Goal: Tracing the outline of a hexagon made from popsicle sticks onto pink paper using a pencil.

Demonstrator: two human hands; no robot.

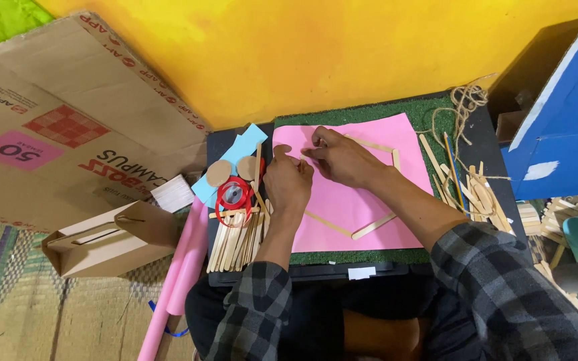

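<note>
My left hand (287,182) and my right hand (341,159) meet over a pink paper sheet (362,200) lying on a green mat (429,113). Both pinch a thin wooden craft stick (308,156) near the sheet's upper left. More wooden sticks (373,226) lie on the pink sheet in an angular outline around the hands, with one short stick (396,159) at the right. The fingers hide most of the held stick.
A pile of craft sticks (235,241), a red tape roll (233,195), cardboard discs (219,172) and blue paper lie to the left. More sticks and twine (466,100) lie right. A cardboard box (68,127), a paper bag (112,237), a pink roll (182,274) and a blue box (570,127) surround.
</note>
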